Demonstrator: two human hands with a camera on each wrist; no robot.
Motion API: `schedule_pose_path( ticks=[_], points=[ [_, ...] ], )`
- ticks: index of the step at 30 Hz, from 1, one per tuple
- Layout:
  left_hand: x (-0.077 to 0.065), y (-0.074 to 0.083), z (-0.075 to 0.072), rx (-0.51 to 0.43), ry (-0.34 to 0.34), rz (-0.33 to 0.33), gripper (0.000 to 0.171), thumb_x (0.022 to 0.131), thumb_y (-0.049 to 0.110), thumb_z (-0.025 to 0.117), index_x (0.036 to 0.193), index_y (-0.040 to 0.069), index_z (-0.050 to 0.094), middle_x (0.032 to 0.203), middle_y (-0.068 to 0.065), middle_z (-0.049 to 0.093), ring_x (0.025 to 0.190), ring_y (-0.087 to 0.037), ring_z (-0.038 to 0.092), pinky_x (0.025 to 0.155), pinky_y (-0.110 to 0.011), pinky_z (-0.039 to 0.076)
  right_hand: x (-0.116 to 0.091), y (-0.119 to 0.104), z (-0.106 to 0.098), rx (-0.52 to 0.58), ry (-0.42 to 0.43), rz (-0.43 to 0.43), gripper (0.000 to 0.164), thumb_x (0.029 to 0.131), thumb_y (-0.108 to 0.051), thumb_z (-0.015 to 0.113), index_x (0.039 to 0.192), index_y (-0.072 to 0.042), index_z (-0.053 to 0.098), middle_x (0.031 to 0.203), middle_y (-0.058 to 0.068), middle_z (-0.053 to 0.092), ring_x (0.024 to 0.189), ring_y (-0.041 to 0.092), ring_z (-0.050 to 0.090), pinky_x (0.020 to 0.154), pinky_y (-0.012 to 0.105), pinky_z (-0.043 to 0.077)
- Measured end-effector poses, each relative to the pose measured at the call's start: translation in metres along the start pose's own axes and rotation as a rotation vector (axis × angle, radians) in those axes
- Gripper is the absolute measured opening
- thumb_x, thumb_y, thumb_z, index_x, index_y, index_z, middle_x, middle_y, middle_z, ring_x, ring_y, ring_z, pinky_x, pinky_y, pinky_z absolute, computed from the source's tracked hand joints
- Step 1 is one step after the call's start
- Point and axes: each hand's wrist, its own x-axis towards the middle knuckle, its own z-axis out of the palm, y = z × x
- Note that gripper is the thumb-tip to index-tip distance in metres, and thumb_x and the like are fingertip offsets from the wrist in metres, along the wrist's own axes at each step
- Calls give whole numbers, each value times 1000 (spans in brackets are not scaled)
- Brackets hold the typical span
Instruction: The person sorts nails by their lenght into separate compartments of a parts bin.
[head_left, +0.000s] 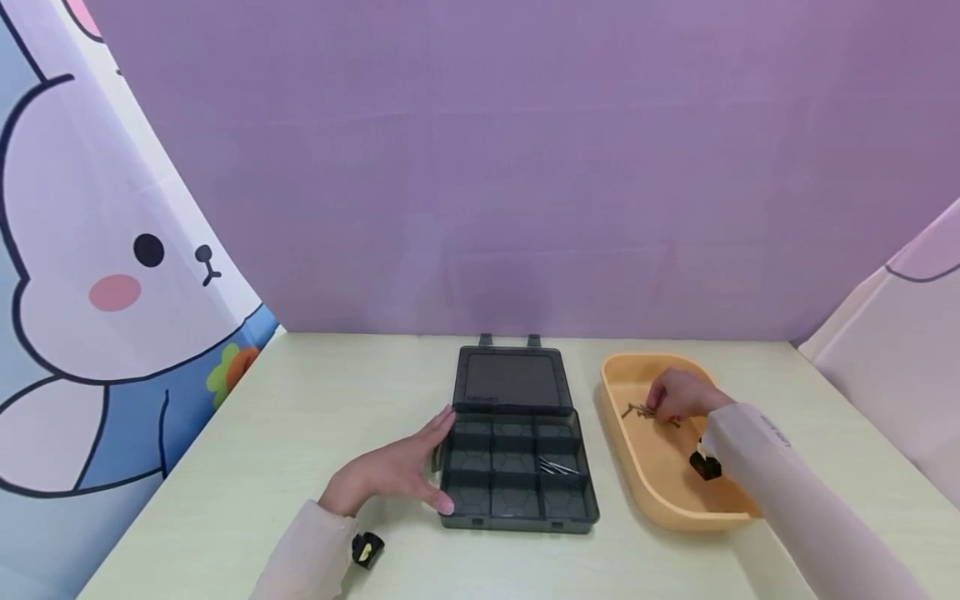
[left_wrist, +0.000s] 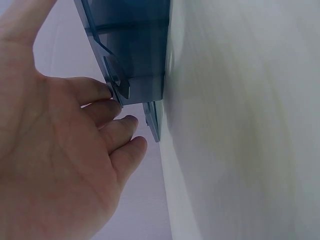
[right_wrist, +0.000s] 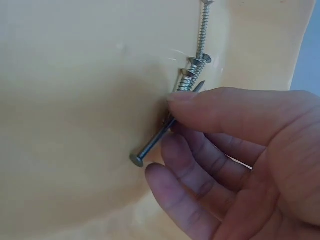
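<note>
My left hand (head_left: 401, 467) rests at the left side of a dark see-through compartment box (head_left: 517, 525), thumb at the front left corner, fingers along the wall. In the left wrist view, fingertips (left_wrist: 112, 105) reach the box's side by a latch. Inside the orange tray (head_left: 626, 433), my right hand (head_left: 682, 396) pinches a nail (right_wrist: 152, 142) between thumb and fingers; its flat head points away from the palm. Several threaded screws (right_wrist: 202, 32) lie beside and partly behind the thumb. Slim silvery nails (head_left: 557, 467) lie in the box's middle right compartment.
The box lid (head_left: 513, 379) lies flipped back, away from me, with two latches at its far edge. Tray and box stand side by side on the pale table (head_left: 360, 375). A purple cloth (head_left: 480, 167) hangs behind, a cartoon-printed one (head_left: 112, 208) at left.
</note>
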Motion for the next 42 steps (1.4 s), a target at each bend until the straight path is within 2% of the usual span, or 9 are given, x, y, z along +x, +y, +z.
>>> schedule_pose_path(
  ticks=[8,16,20,25,42],
  points=[
    [-1,1,1,-11,2,-7,119,73,40,81,152,0,2,160,-14,-8,147,-34,2,114,-54,21,-3,-2,3,-24,4,-18,17,64,4,65,80,-1,67,70,2,63,54,9,50,52,25,43],
    [-2,0,2,-11,8,-4,119,73,39,82,152,0,2,160,-14,-8,147,-34,2,114,-54,21,-2,-2,4,19,-2,-30,14,67,5,63,79,1,66,66,5,61,52,8,49,49,24,42],
    [-2,0,3,-10,9,-3,119,73,39,81,152,0,1,160,-14,-8,147,-34,2,114,-54,21,-2,-2,3,28,-4,-15,13,68,6,63,79,1,66,66,2,60,51,9,49,49,24,43],
    [-3,2,3,-11,9,-4,120,72,40,81,152,0,2,160,-14,-8,147,-34,2,114,-54,21,-1,0,3,42,-8,1,13,68,5,63,80,1,67,67,4,61,51,9,49,48,23,43],
    [-5,6,2,-2,8,-9,120,72,41,81,152,0,2,161,-13,-8,147,-33,3,114,-53,22,-11,2,-6,38,-4,-5,4,82,-2,63,81,2,64,70,2,60,53,10,50,49,26,46]
  ],
)
